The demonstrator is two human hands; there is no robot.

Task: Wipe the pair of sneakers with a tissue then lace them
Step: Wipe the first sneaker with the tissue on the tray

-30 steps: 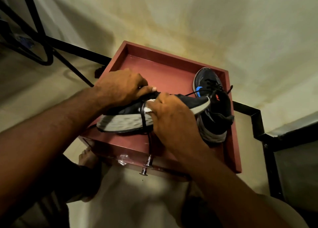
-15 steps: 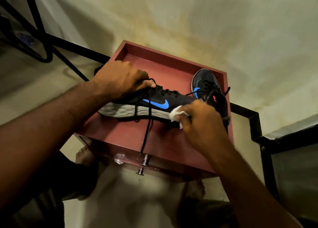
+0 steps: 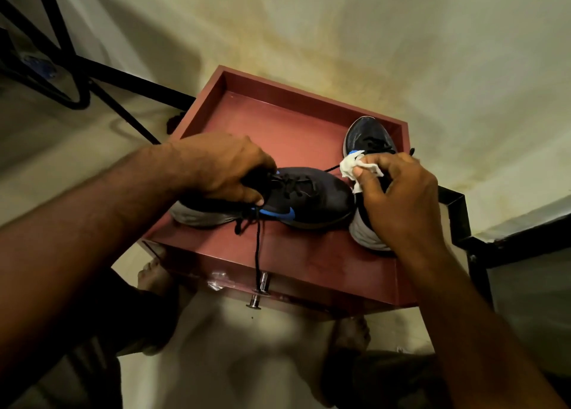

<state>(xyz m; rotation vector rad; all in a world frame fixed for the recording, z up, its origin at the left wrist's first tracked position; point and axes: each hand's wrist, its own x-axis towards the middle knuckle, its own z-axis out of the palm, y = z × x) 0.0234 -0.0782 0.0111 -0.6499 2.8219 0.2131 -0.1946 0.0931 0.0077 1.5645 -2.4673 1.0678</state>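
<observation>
Left hand (image 3: 225, 169) grips the near sneaker (image 3: 306, 198), covering its heel; right hand (image 3: 398, 204) pinches a tissue (image 3: 350, 166), mostly hiding the far sneaker (image 3: 367, 135).

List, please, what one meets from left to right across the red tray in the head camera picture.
left hand gripping the heel end of the near sneaker → dangling lace → blue swoosh → tissue → right hand → the tray's right wall
</observation>
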